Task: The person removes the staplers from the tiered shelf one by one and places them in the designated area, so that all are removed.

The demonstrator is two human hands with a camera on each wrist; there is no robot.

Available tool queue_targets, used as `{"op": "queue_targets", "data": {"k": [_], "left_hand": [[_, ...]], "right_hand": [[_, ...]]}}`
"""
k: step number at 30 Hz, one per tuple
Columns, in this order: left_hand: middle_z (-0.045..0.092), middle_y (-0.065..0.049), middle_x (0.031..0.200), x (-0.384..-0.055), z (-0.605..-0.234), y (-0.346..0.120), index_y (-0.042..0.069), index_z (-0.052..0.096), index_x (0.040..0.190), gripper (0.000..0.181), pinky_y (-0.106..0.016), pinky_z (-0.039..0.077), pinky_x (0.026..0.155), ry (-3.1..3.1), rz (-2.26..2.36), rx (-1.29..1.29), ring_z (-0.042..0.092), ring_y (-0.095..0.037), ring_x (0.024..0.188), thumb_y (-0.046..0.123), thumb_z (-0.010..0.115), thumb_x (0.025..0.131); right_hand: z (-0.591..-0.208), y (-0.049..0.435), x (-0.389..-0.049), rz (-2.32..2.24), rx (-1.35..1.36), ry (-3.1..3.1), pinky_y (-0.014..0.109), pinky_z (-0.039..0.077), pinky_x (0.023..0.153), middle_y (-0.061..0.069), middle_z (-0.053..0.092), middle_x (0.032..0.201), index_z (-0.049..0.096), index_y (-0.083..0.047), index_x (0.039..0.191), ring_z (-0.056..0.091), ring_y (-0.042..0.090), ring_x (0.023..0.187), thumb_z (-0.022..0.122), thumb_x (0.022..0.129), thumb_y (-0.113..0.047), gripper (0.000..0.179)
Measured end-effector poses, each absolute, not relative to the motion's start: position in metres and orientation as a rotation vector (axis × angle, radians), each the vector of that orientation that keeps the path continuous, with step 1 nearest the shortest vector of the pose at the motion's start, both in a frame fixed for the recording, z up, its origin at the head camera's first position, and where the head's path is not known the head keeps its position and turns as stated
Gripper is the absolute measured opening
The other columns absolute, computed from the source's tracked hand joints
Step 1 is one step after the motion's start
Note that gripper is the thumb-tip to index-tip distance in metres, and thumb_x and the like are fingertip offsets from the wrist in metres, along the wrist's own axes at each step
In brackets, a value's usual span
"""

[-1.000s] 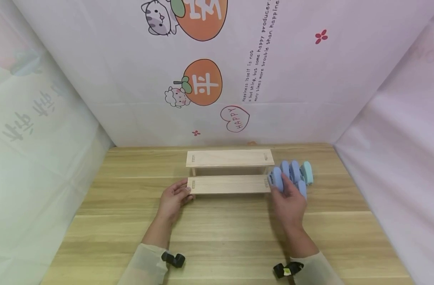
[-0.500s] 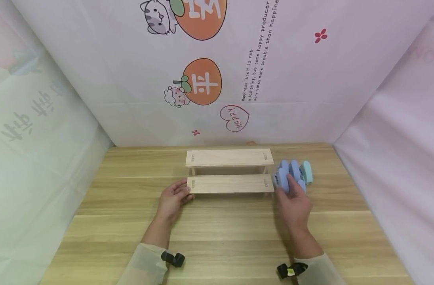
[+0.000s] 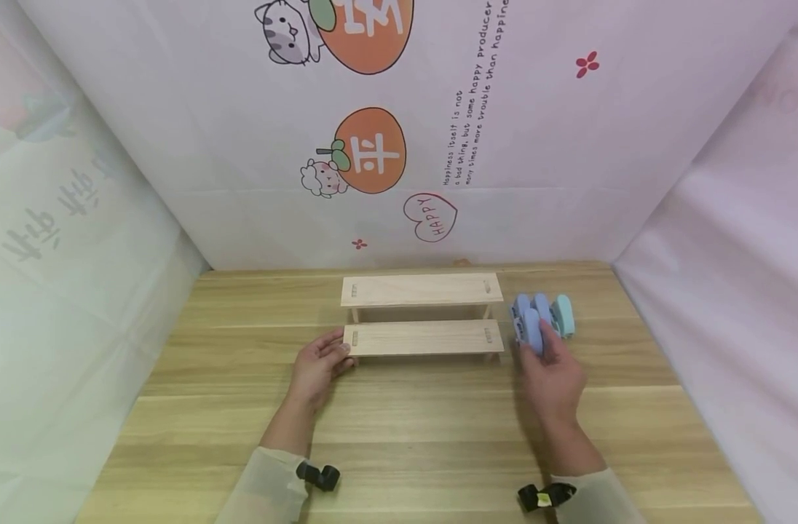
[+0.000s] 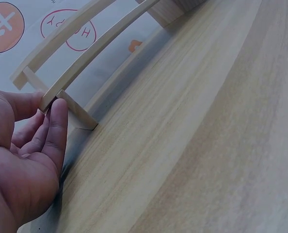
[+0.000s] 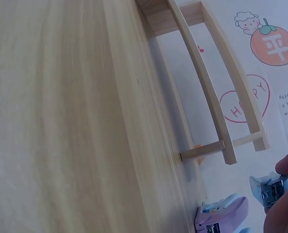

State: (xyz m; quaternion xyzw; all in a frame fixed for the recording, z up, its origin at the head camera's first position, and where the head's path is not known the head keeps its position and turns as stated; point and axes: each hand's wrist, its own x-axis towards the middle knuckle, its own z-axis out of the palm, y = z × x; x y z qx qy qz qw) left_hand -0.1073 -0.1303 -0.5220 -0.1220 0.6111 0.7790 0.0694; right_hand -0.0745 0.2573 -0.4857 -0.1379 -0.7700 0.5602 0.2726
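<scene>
A two-step wooden rack stands at the table's back, with a front shelf (image 3: 421, 338) lower than the rear shelf (image 3: 421, 290). My left hand (image 3: 314, 371) pinches the front shelf's left end; in the left wrist view the thumb lies on top and the fingers (image 4: 56, 126) beneath. My right hand (image 3: 552, 378) holds a small blue stapler (image 3: 532, 330) between thumb and fingers, right of the rack. Other small staplers stand just behind it, among them a blue one (image 3: 540, 306) and a mint one (image 3: 563, 314). A lavender stapler (image 5: 224, 216) shows below my right hand in the right wrist view.
The wooden table (image 3: 412, 444) stretches in front of the rack. A printed white cloth (image 3: 536, 218) hangs close behind, and more white cloth (image 3: 733, 255) closes off both sides.
My right hand has moved right with the blue stapler, from the front shelf's right end to the other staplers. My left hand has stayed on the shelf's end.
</scene>
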Motion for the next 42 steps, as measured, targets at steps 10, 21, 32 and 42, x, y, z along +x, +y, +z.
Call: {"op": "queue_targets", "data": {"k": [10, 21, 32, 42], "left_hand": [[0.063, -0.019, 0.128, -0.109, -0.524, -0.131, 0.002, 0.057, 0.142, 0.046, -0.032, 0.064, 0.09, 1.844, 2.338, -0.369, 0.07, -0.023, 0.099, 0.001, 0.07, 0.097], [0.065, -0.018, 0.127, -0.108, -0.521, -0.13, 0.002, 0.058, 0.141, 0.045, -0.032, 0.064, 0.089, 1.847, 2.349, -0.378, 0.07, -0.023, 0.099, -0.001, 0.069, 0.097], [0.063, -0.019, 0.129, -0.109, -0.524, -0.131, 0.002, 0.057, 0.142, 0.046, -0.031, 0.064, 0.09, 1.849, 2.332, -0.375, 0.069, -0.023, 0.1, 0.001, 0.07, 0.097], [0.063, -0.019, 0.13, -0.108, -0.523, -0.13, 0.002, 0.058, 0.141, 0.045, -0.032, 0.064, 0.089, 1.84, 2.345, -0.39, 0.07, -0.023, 0.1, 0.0, 0.069, 0.097]], "right_hand": [[-0.48, 0.264, -0.073, 1.63, -0.464, -2.035, 0.025, 0.05, 0.105, 0.016, 0.058, 0.142, 0.063, -0.008, 0.14, 0.055, 0.029, 0.134, 0.069, 0.09, 0.004, 0.052], [-0.484, 0.274, -0.074, 1.552, -0.468, -2.033, 0.023, 0.051, 0.103, 0.015, 0.061, 0.139, 0.064, -0.007, 0.138, 0.057, 0.027, 0.132, 0.068, 0.088, 0.007, 0.052], [-0.483, 0.283, -0.072, 1.589, -0.481, -2.01, 0.023, 0.05, 0.106, 0.02, 0.058, 0.14, 0.062, -0.004, 0.139, 0.055, 0.028, 0.134, 0.069, 0.089, 0.008, 0.052], [-0.482, 0.29, -0.071, 1.562, -0.534, -2.005, 0.022, 0.052, 0.103, 0.018, 0.06, 0.138, 0.065, -0.004, 0.137, 0.057, 0.027, 0.132, 0.069, 0.089, 0.005, 0.049]]}}
